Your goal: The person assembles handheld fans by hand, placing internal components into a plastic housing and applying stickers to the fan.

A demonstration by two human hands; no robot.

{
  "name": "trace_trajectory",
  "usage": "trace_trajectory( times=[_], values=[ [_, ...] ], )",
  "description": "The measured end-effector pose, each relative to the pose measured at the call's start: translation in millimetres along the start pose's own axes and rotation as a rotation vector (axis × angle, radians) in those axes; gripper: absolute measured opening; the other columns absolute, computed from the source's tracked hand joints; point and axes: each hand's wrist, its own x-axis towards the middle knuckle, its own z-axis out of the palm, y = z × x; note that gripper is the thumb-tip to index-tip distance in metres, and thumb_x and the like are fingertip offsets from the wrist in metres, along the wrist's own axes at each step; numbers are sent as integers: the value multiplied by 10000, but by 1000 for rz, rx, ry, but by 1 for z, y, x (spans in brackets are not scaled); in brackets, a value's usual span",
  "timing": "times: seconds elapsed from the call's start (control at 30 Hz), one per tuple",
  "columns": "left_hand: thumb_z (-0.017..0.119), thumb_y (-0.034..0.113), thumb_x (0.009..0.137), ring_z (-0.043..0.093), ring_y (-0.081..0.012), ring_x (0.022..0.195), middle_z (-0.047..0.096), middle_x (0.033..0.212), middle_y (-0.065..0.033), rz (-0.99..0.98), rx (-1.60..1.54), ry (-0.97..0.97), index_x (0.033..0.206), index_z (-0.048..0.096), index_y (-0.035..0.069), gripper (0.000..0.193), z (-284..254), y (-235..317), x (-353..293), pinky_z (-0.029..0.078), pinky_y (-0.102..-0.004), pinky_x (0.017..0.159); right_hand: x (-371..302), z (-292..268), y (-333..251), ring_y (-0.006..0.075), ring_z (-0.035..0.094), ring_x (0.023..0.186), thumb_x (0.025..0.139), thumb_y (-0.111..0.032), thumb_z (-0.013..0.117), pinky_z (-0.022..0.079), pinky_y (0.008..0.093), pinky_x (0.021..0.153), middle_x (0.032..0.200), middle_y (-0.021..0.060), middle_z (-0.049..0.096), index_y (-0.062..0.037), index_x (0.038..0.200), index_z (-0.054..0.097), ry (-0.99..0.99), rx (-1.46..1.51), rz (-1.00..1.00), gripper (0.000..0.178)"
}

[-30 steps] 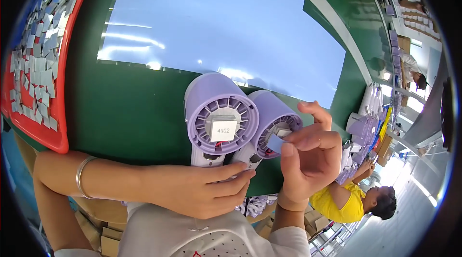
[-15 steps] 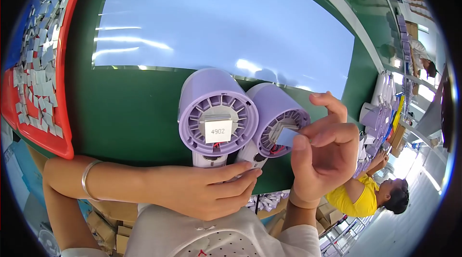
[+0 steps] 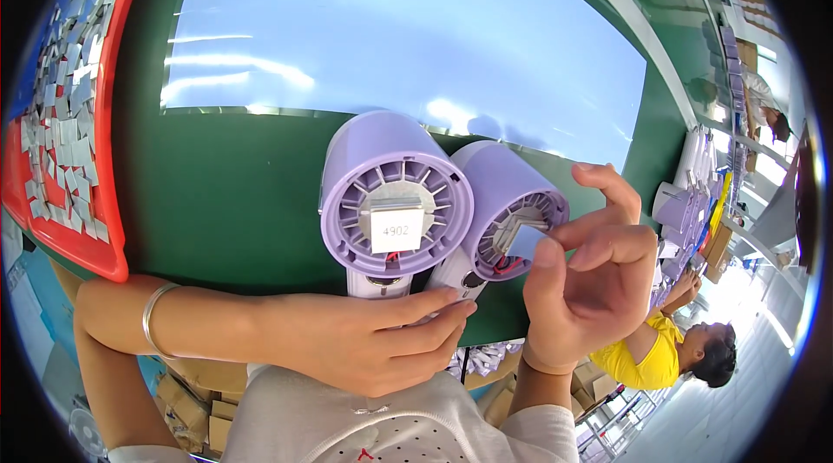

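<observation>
Two purple handheld fans with round ribbed heads and white handles lie side by side at the table's near edge. In the left fan, a white square plate with printed marks sits at the centre over the fins. My left hand has its fingers across the handles, closed around the right one. The right fan shows fins and red wires inside its open end. My right hand pinches a small bluish square plate between thumb and index finger, at the mouth of that fan; its far edge reaches the fins.
A red tray full of small square plates stands on the left. A glossy bluish-white sheet covers much of the green table. To the right, more purple parts are piled, and a person in yellow works there.
The fans and my right hand sit slightly further right in view, the right fan tilted a little more. The grip on the small plate stays the same.
</observation>
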Motion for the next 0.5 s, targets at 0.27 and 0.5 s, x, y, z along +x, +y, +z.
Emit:
trace_trajectory(
  times=[0.27,0.5],
  values=[
    [560,218,872,582,-233,1189,658,1162,-72,-4,-21,-4,1034,685,45,268,-1,-1,0,460,-428,1084,-3,1,-1,308,616,1122,710,29,734,258,611,1105,682,13,647,-139,828,477,-7,-125,-65,329],
    [562,222,865,585,-233,1184,659,1156,-77,1,-13,-7,1042,687,40,283,-1,-1,-1,463,-428,1082,-5,3,0,310,616,1118,710,23,733,251,616,1107,695,4,644,-144,830,479,16,-104,-52,326]
  ],
)
